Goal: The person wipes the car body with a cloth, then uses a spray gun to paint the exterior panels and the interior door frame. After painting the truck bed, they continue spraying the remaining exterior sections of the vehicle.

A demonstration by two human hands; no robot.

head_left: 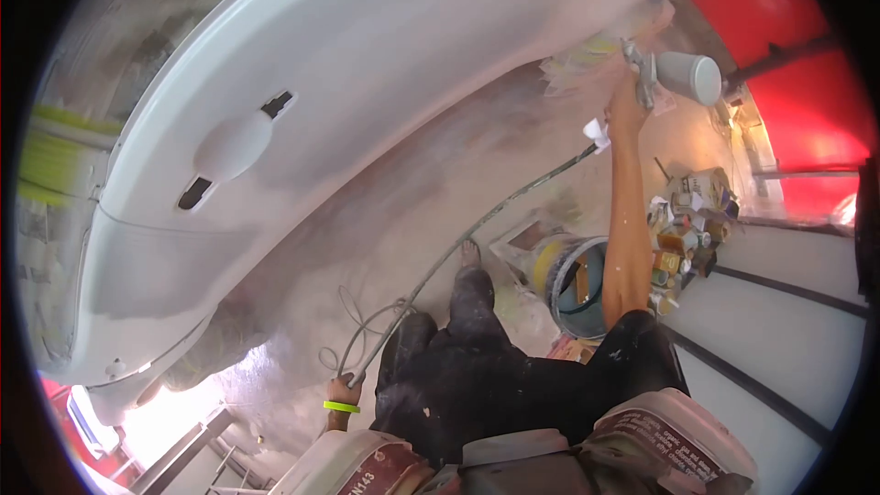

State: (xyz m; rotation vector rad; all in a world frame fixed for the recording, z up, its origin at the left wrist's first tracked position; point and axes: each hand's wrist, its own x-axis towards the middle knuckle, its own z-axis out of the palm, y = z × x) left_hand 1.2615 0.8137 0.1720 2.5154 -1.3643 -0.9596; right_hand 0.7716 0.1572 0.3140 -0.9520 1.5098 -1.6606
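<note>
My right hand (628, 110) is raised at the upper right, its fingers wrapped round the grip of a spray gun (643, 73) with a grey cup (689, 78) on its side. Low at the left, my left hand (345, 391), with a yellow-green wristband, grips a dark hose (495, 211). The hose runs up from it toward my right forearm, where a white wrapping (597, 135) sits on it. A large curved panel (367, 46), white with grey areas, fills the upper left. The gun is near the panel's right end.
An open bucket (579, 289) stands on the dusty floor (440, 165) beside my right forearm. Cans and boxes (683, 238) are piled right of it. A red surface (788, 82) is at the far right. Thin hose loops lie near my left hand.
</note>
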